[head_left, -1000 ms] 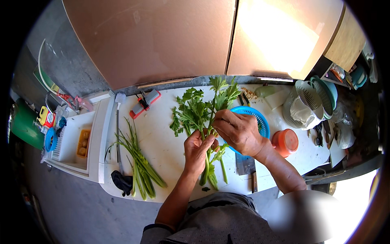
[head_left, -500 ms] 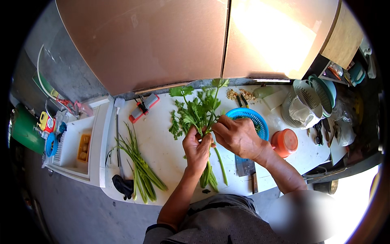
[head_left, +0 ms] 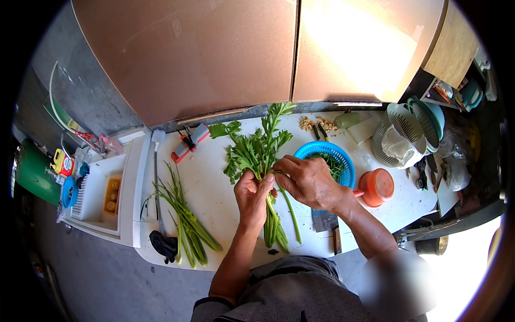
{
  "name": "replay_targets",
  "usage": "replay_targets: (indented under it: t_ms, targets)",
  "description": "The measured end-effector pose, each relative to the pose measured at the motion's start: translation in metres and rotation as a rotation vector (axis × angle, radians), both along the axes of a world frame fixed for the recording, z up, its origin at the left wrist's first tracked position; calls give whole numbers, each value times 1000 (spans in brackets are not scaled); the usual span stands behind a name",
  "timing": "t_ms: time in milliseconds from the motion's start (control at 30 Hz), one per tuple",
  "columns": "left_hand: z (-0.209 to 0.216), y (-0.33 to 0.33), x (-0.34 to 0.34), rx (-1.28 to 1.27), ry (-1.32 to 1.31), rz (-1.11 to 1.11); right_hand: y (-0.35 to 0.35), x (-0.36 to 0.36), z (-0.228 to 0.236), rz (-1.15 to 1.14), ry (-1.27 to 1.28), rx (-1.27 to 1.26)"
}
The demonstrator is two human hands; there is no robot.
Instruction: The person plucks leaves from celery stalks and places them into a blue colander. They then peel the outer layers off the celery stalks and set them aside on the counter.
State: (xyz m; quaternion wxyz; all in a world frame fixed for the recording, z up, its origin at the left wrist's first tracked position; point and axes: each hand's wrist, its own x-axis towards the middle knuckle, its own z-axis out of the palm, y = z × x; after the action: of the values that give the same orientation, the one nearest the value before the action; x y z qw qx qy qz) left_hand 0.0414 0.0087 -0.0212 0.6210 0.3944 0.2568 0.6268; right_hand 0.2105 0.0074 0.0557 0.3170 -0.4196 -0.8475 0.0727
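My left hand point(head_left: 253, 201) is closed round the stems of a leafy celery bunch point(head_left: 258, 150) above the middle of the white table. The leaves spread away from me, toward the cabinet. With thumb and forefinger together, my right hand point(head_left: 311, 183) pinches at the same stems just beside the left thumb; the exact piece between the fingertips is hidden. Below the hands, pale green celery stalks point(head_left: 273, 228) lie toward the table's near edge, with a single stalk point(head_left: 292, 217) apart to their right. Whether those stalks join the held bunch cannot be made out.
A blue basket point(head_left: 351, 170) holding cut greens is right of my hands, with a cleaver point(head_left: 324, 221) nearer me. An orange pot point(head_left: 376, 188) and pale strainer baskets point(head_left: 387, 142) stand farther right. Trimmed celery point(head_left: 193, 228) lies left, near a white sink point(head_left: 131, 188).
Both hands have shifted slightly left and lower. The held celery leaves have turned and spread differently, and more of the greens in the blue basket shows.
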Motion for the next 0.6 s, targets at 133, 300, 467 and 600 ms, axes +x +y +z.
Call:
replay_targets:
  t_ms: [133, 300, 467, 600]
  targets:
    - [2, 0, -4, 23, 50, 11, -1, 0, 2, 33, -16, -14]
    - [-7, 5, 1, 188, 208, 57, -1, 1, -5, -1, -29, 71]
    - [-1, 3, 11, 114, 218, 83, 0, -10, -34, -171, 428, -73]
    - [3, -8, 0, 110, 136, 98, 26, 27, -77, -435, 1027, -469]
